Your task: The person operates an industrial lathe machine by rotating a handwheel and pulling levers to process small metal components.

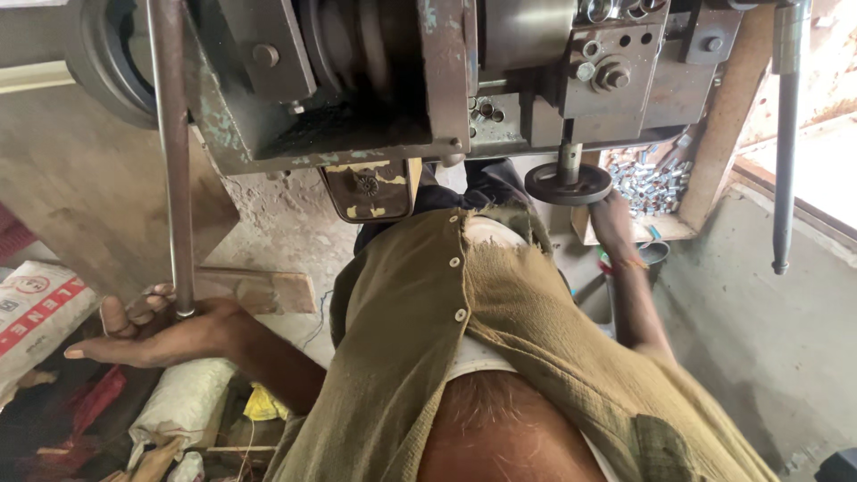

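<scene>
Left hand [152,330] under smooth steel lever [171,152]

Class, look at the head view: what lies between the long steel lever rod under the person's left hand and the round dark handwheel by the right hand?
In the head view, between the steel lever rod and the dark handwheel hangs a small worn yellow-edged metal plate, above the person's olive shirt.

Wooden tray [714,143]: holds a heap of small silvery metal parts [652,183].
Concrete floor [768,321]: carries white sacks [183,402], a printed sack [36,308], yellow scrap [261,403].
</scene>
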